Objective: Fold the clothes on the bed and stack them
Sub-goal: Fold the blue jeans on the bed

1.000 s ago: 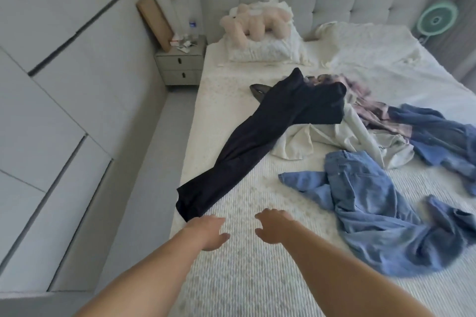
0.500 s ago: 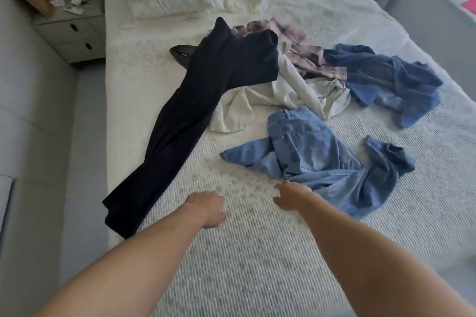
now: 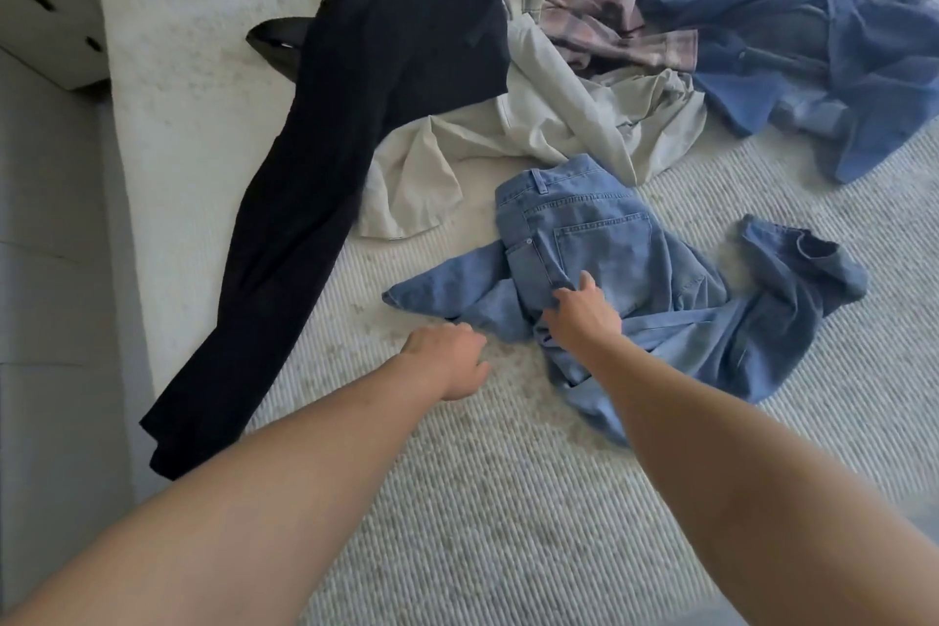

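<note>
Five garments lie unfolded across the bed (image 3: 508,498) in front of you, none of them stacked. Your right hand (image 3: 584,313) rests on the light blue jeans (image 3: 625,244), its fingertips curled into the denim just below the back pocket; it looks to be gathering a fold of cloth, though the fingers themselves are hidden behind the back of the hand. Your left hand (image 3: 447,361) hangs just short of the near edge of the same jeans, fingers loosely bent and holding nothing, and you cannot tell whether they touch the bedspread. The jeans lie crumpled in the middle of the bed, waistband pointing away from you, one leg twisted off to the right, and your right forearm covers part of their lower edge. Black trousers (image 3: 305,193) stretch in a long diagonal along the left side of the bed, their cuff reaching its edge. A cream garment (image 3: 508,132) lies bunched between them and the jeans, partly under the black cloth. Beyond it a plaid shirt (image 3: 599,20) is blurred and cut off at the top of the frame. A dark blue garment (image 3: 813,46) sprawls at the far right, cut off by the frame's edge. A bedside cabinet (image 3: 45,15) shows only in part at the upper left.
</note>
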